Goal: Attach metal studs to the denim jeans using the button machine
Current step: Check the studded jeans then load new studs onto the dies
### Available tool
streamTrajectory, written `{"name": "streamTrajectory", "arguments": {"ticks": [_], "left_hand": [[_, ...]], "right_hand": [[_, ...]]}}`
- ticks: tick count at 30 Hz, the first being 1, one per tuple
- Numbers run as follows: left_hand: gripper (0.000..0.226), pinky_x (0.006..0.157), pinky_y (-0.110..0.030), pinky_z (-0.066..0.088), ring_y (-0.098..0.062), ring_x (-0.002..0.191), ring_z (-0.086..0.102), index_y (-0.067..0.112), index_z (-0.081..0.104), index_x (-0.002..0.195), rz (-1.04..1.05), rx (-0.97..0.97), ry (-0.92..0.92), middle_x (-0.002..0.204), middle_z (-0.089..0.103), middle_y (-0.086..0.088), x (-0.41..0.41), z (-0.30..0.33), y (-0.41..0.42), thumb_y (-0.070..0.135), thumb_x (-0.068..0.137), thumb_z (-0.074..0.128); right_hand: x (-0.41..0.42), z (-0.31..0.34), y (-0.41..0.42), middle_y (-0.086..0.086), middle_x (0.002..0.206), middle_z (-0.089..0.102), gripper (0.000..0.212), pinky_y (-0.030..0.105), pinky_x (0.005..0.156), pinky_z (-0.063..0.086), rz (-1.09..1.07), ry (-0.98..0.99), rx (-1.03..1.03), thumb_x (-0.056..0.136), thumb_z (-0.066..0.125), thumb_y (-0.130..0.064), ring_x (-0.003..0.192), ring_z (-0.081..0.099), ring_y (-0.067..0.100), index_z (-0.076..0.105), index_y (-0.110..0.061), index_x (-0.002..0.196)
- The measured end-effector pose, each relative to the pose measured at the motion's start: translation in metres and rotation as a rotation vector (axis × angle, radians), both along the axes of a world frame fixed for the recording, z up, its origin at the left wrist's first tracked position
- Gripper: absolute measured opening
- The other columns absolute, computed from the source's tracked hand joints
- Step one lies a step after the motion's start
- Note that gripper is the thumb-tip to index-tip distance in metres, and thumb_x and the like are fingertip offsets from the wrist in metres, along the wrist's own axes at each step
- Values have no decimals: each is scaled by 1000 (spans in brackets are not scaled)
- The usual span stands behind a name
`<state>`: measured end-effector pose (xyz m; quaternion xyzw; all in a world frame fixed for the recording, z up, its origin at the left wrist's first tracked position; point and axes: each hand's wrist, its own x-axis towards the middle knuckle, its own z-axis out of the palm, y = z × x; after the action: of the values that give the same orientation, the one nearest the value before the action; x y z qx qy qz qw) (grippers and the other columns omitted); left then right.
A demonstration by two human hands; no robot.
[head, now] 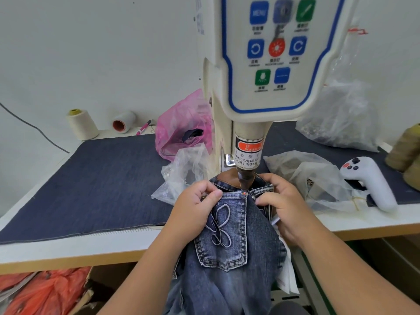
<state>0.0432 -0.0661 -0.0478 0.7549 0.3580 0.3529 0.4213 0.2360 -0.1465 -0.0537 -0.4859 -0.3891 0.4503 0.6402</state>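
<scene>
Blue denim jeans (229, 251) hang off the near edge of the table (68, 248), back pocket (223, 235) up, waistband pushed under the punch head (246, 176) of the button machine (268, 64). Your left hand (195, 210) has its fingers curled, pinching the fabric at the pocket's top left corner; a small metal piece shows beside the thumb, too small to identify. Your right hand (281, 205) grips the waistband just right of the punch, fingers curled round the denim and close to the head, which carries a finger warning label. Progress: one small reddish stud (244, 193) appears seated at the pocket's top right corner; this is a judgement, detail is poor. No other studs can be confirmed. Alignment looks to be the current step; pressing not yet done here. Clear plastic bags (181, 176) lie left and right of the machine, contents unclear.
</scene>
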Motion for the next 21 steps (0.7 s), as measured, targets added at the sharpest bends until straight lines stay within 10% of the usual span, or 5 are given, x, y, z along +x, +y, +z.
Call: {"name": "streamTrajectory", "arguments": {"ticks": [21], "left_hand": [[19, 63, -10, 42, 2, 68, 58, 29, 63, 76, 23, -22, -30, 71, 65, 14, 2, -1, -1, 27, 95, 64]], "right_hand": [[1, 3, 4, 11, 82, 74, 40, 28, 57, 56, -28, 99, -57, 53, 60, 1, 72, 71, 20, 77, -20, 82]]}}
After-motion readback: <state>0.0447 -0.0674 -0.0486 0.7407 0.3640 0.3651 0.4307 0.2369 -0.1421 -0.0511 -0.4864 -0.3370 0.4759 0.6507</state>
